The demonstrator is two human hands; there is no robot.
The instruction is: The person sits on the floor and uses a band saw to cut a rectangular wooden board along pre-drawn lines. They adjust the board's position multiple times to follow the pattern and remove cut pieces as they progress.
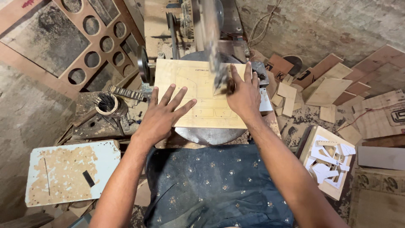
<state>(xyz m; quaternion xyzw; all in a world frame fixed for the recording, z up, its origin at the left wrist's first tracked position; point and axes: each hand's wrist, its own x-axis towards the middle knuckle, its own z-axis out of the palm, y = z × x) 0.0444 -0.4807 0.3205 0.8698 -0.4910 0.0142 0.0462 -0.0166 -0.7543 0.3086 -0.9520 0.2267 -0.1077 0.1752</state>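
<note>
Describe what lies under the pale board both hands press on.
A round grey metal table shows below the pale board. Left hand and right hand lie flat on top; the table's middle is covered.

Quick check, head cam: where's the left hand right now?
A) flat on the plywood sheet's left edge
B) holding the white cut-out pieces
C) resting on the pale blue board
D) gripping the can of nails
A: the left hand lies palm down with fingers spread on the left part of the plywood sheet, which sits on the round saw table, while the right hand presses the sheet near the blade.
</note>
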